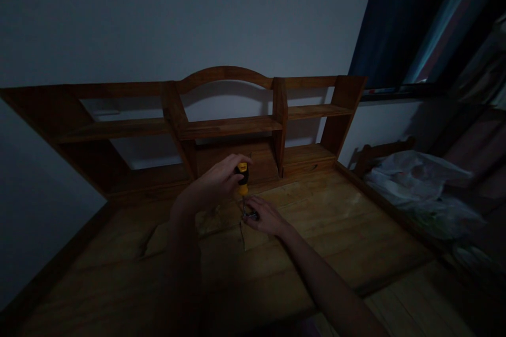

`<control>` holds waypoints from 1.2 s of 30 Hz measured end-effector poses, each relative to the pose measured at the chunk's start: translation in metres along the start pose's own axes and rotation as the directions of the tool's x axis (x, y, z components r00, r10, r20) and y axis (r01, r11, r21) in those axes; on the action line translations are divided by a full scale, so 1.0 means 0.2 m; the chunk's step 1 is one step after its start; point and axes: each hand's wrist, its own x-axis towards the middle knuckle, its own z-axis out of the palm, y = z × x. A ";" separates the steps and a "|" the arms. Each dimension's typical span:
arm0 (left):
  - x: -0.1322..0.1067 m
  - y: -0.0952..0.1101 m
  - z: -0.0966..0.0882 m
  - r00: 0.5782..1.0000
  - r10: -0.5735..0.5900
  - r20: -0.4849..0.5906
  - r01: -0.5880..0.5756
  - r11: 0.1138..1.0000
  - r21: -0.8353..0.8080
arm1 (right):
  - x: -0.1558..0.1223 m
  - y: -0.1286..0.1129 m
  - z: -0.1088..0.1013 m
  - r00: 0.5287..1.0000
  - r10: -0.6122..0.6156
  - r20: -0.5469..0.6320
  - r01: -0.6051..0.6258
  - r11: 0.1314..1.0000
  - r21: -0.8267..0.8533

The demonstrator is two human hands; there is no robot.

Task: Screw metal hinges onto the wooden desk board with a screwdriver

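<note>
A screwdriver [242, 179] with a yellow and black handle stands nearly upright over the wooden desk top. My left hand [222, 175] is closed around its handle from the left, fingers over the top. The thin shaft points down to a small dark, shiny metal piece [251, 215] close to the desk surface. My right hand [265, 216] pinches that piece from the right, its fingers hiding part of it. Dim light keeps me from telling its exact kind, or whether the tip sits in a screw.
The wooden desk top [336, 221] spreads under both hands, with dark crack-like lines on it. Behind it rises a wooden shelf unit [233, 126] against a pale wall. Plastic bags [422, 179] lie beyond the right edge, below a dark window [403, 21].
</note>
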 end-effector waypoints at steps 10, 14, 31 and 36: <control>0.03 -0.06 0.03 0.975 -0.149 -0.164 0.128 0.983 -0.134 | 0.00 0.00 0.00 1.000 0.006 0.013 -0.006 1.000 -0.015; 0.01 -0.09 0.01 0.994 -0.106 -0.028 0.095 0.959 -0.267 | 0.00 0.01 0.00 1.000 0.010 0.023 -0.009 1.000 -0.020; 0.06 -0.12 0.06 0.985 -0.149 -0.087 0.121 0.956 -0.269 | 0.00 0.00 0.00 1.000 0.000 -0.002 0.000 1.000 -0.009; 0.07 -0.11 0.07 0.967 -0.144 -0.208 0.082 0.956 -0.282 | 0.00 0.00 0.00 1.000 0.004 -0.004 -0.004 1.000 -0.023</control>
